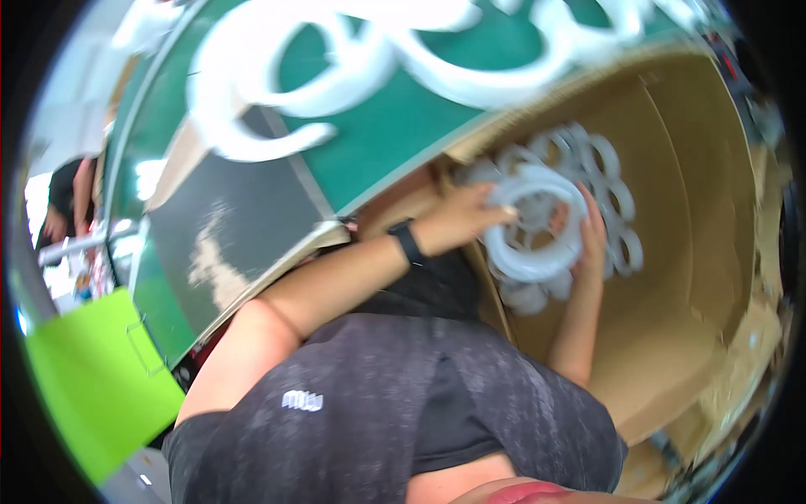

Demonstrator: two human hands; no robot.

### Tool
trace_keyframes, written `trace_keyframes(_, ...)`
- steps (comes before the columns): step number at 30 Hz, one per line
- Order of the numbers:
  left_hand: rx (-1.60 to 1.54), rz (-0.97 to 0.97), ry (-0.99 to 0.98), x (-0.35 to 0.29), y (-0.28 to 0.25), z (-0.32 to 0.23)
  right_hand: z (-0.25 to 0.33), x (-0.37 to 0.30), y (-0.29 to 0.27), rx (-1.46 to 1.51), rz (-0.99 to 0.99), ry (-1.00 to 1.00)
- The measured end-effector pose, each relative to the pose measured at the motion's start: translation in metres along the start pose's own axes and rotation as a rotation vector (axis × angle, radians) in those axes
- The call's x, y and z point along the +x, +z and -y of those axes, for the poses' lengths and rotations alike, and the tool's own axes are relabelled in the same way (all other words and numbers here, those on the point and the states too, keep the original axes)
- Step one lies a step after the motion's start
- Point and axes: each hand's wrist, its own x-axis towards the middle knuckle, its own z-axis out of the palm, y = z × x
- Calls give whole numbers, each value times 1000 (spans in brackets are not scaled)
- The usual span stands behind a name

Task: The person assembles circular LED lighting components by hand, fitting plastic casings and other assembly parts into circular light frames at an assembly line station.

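Both my hands hold a white translucent plastic ring (537,264) above the cardboard box on my right. My left hand (468,215), with a black band at the wrist, has its fingers bent over the ring's left side. On the opposite side, my right hand (593,231) grips the ring's edge, its fingers partly hidden behind it. Below, inside the box, lie several similar loose white rings (623,202), some overlapping. The picture is a little blurred around the hands.
The large cardboard box (688,244) stands open against a green table (403,147). Large white curved pieces (222,92) lie on the table beside a dark grey worn board (252,197). A bright green panel (96,378) is at lower left. Another person (71,197) is at far left.
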Motion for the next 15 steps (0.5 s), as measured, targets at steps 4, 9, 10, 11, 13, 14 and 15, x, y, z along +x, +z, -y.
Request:
trace_keyframes(4, 352, -16, -77, 5, -4, 1, 9, -5, -33, -86, 167, 192)
trace_keyframes(9, 275, -133, -27, 3, -3, 5, 13, -6, -9, -173, 78, 167)
trace_keyframes(10, 274, -188, 52, 5, -3, 9, 12, -5, -9, -157, 18, 144)
trace_keyframes(11, 273, -182, 53, 4, -1, 6, 16, -5, -3, -124, -6, 112)
trace_keyframes(13, 122, -191, 27, 2, 4, 1, 19, -6, 5, -100, -55, 103)
trace_keyframes(14, 120, -185, 26, 2, 3, 0, 20, -6, 7, -75, -98, 95)
trace_keyframes(15, 41, -121, -42, 3, 1, 0, 20, -6, 10, -78, -103, 95)
